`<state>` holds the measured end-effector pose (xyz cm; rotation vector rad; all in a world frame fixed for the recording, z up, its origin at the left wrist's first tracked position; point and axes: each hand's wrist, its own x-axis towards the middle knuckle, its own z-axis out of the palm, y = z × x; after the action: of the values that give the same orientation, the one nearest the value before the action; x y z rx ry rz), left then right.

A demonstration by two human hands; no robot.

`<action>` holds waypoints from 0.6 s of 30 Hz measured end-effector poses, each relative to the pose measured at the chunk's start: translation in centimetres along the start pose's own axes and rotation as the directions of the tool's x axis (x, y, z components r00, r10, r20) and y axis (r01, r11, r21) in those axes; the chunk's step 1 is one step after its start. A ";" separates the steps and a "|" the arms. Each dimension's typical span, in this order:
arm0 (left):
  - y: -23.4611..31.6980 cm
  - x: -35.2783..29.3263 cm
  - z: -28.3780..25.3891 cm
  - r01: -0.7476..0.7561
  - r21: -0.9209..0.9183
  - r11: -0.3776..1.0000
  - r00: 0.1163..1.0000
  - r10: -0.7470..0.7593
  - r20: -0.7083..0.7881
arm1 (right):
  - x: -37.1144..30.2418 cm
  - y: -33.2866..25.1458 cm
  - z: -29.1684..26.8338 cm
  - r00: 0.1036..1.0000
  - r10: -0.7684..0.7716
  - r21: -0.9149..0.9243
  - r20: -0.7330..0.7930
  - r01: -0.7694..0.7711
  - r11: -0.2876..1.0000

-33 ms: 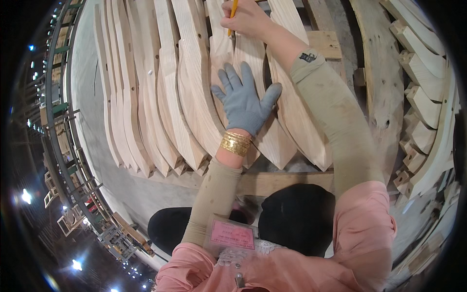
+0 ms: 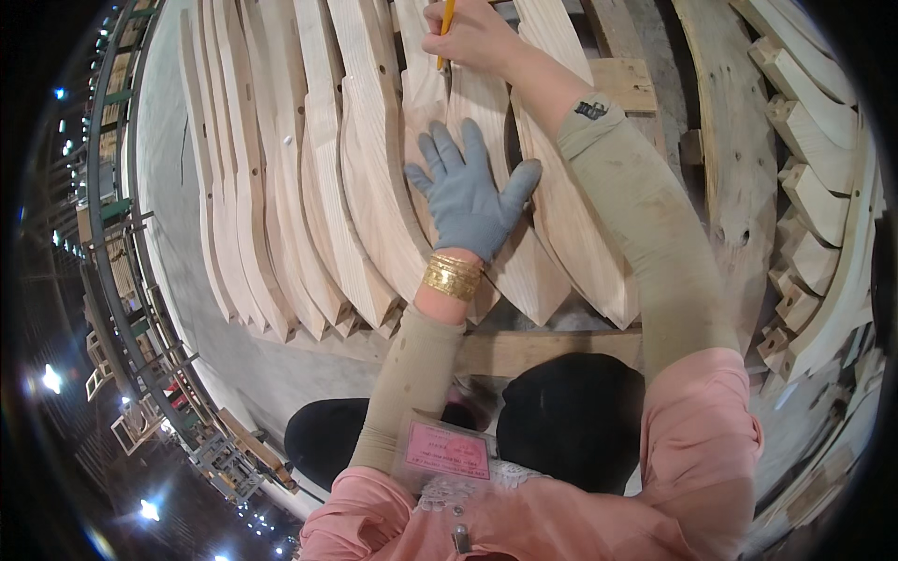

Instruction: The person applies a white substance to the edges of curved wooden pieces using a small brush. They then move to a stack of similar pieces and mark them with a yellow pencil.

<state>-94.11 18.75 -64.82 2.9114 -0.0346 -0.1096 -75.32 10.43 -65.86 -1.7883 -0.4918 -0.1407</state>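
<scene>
The left hand [image 2: 470, 201], gloved in grey, lies with fingers and thumb spread wide over the wood pieces [image 2: 374, 140], grasping nothing. The bare right hand [image 2: 477, 35] is closed around a yellow pencil [image 2: 446, 37], its point at or just above the wood beyond the gloved fingertips; whether it touches cannot be told. The curved pieces lie side by side in a row ahead of the person, some edges touching, others with narrow gaps.

The step looks like pencil marking. To do it well, the flat palm should press evenly so that neither piece under it rocks, with the fingers kept clear of the line. A steady pencil angle and light pressure should suit the pale grain, and the point is best kept from slipping into a seam.

Rough pallet boards [image 2: 524, 352] show beneath and beside the row, above a grey floor [image 2: 166, 178]. A long plank [image 2: 734, 187] lies to the right, with more cut blocks [image 2: 812, 128] past it. On the left, metal rails [image 2: 94, 168] curve along a dark hall dotted with bright lights [image 2: 51, 376].
</scene>
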 end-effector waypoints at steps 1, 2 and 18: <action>0.1 0.0 0.0 -0.007 0.009 1.000 1.000 0.007 -0.003 | 0.1 0.1 -0.1 1.000 -0.010 -0.029 0.011 0.011 1.000; 0.1 0.0 0.0 -0.014 0.018 1.000 1.000 0.014 -0.006 | 0.2 0.2 -0.2 1.000 -0.020 -0.057 0.023 0.022 0.998; 0.0 0.0 0.0 -0.018 0.037 0.999 1.000 0.019 -0.011 | 0.3 0.4 0.2 0.998 -0.064 -0.094 0.006 0.064 0.993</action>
<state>-94.12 18.79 -64.81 2.9474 -0.0624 -0.0905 -74.96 10.65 -66.17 -1.8660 -0.5528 -0.2089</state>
